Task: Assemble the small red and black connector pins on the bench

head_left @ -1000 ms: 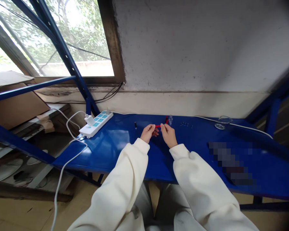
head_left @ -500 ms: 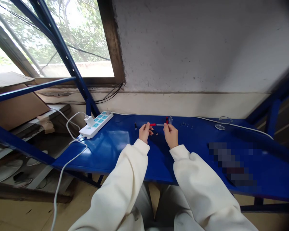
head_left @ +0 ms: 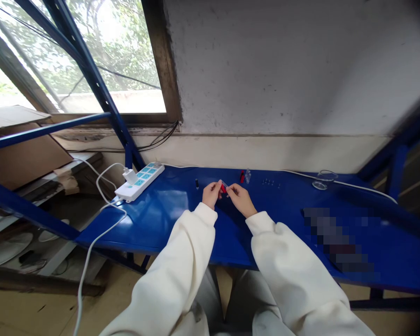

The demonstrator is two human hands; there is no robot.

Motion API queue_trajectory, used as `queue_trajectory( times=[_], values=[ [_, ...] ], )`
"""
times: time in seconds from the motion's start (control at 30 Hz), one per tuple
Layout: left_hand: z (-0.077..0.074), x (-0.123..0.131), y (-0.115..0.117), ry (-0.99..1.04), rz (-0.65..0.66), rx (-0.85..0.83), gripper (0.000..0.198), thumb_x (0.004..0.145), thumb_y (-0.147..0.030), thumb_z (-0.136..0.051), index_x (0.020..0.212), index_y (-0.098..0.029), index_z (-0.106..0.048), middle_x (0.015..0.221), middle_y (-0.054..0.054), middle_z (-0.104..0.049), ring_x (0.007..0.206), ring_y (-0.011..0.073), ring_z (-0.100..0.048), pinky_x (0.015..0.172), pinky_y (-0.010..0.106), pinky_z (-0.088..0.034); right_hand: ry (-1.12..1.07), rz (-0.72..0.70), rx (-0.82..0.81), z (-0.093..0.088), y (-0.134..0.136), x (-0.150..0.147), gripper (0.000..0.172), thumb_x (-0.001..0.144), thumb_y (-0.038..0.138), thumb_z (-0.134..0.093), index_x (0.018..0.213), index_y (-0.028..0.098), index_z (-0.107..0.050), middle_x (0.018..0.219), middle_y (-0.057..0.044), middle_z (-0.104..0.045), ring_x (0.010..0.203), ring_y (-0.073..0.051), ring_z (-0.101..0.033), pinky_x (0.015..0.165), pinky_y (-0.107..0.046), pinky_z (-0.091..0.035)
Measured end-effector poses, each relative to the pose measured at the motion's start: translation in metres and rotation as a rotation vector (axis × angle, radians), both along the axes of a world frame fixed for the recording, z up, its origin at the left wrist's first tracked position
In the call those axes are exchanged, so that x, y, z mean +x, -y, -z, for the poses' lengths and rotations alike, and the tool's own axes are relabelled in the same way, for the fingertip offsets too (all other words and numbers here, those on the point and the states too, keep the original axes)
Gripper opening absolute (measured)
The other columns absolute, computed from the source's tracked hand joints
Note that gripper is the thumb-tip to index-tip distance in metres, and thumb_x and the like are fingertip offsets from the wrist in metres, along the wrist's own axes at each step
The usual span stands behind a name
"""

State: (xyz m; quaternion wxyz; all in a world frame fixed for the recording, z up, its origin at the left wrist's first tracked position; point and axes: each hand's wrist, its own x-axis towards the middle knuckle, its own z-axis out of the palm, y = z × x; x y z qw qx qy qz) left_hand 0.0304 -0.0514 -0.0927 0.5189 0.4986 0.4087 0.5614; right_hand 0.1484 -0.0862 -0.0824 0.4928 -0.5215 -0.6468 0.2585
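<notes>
My left hand (head_left: 212, 193) pinches a small red piece (head_left: 223, 189) above the blue table (head_left: 164, 224). Close on its right, my right hand (head_left: 241, 199) has its fingers closed on a thin clear piece (head_left: 225, 184) that meets the red one. The fingertips of both hands nearly touch and hide part of these pieces. Behind my right hand, red parts (head_left: 242, 176) lie beside clear parts (head_left: 248, 176). A small black cylinder (head_left: 197, 183) stands to the left of my left hand.
A white power strip (head_left: 140, 182) with a plug and cable lies at the table's left. Several tiny clear parts (head_left: 268, 181) are right of centre. Farther right are a clear round item (head_left: 319, 185), a white cable and a blurred dark object (head_left: 336, 238).
My right hand has moved left and turned toward my left hand. The clear piece is now tilted across the red one, and the red parts behind show more fully.
</notes>
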Motion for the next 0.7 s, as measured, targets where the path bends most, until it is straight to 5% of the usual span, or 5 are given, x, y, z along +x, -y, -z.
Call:
queue_trajectory(
  times=[0.47, 0.7],
  values=[
    [-0.0002, -0.0001, 0.0014, -0.102, 0.000, 0.009, 0.038, 0.062, -0.048, -0.064, 0.069, -0.010, -0.063, 0.046, -0.004, -0.044, 0.040, 0.0037, -0.035, 0.039, 0.019, -0.025, 0.169, -0.107, -0.065, 0.0022, 0.0007, -0.0016, 0.024, 0.077, 0.035, -0.041, 0.061, 0.018, -0.048, 0.058, 0.003, -0.050, 0.054, -0.010, -0.042, 0.054, -0.022, -0.031],
    [-0.0013, 0.0000, 0.0013, -0.113, -0.009, 0.053, 0.036, 0.065, -0.045, -0.062, 0.072, -0.010, -0.068, 0.054, 0.001, -0.055, 0.048, 0.0068, -0.044, 0.048, 0.021, -0.034, 0.198, -0.106, -0.052, 0.0013, 0.0005, -0.0006, 0.030, 0.082, 0.038, -0.037, 0.068, 0.017, -0.054, 0.060, 0.002, -0.052, 0.056, -0.011, -0.045, 0.054, -0.022, -0.031]
  ],
)
